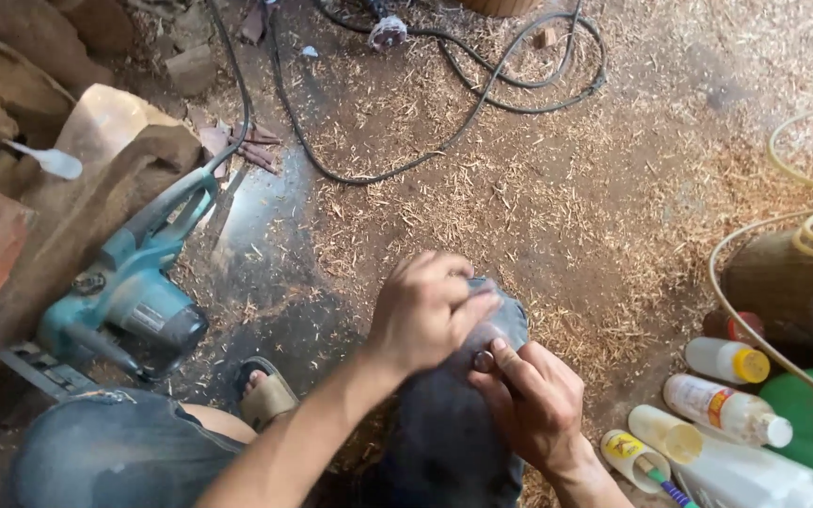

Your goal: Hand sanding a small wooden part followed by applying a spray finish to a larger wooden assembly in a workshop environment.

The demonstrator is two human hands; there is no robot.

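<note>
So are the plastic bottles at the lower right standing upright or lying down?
Lying down. The yellow-capped bottle and the white-capped bottle both rest on their sides on the sawdust-strewn floor, caps pointing right.

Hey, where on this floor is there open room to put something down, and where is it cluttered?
Most room: the sawdust-strewn floor between the black cable loops and the yellow hose. A smaller dark patch lies between the teal power saw and the left hand. Crowded: the bottles by the right hand, and the wood pieces at upper left.
</note>
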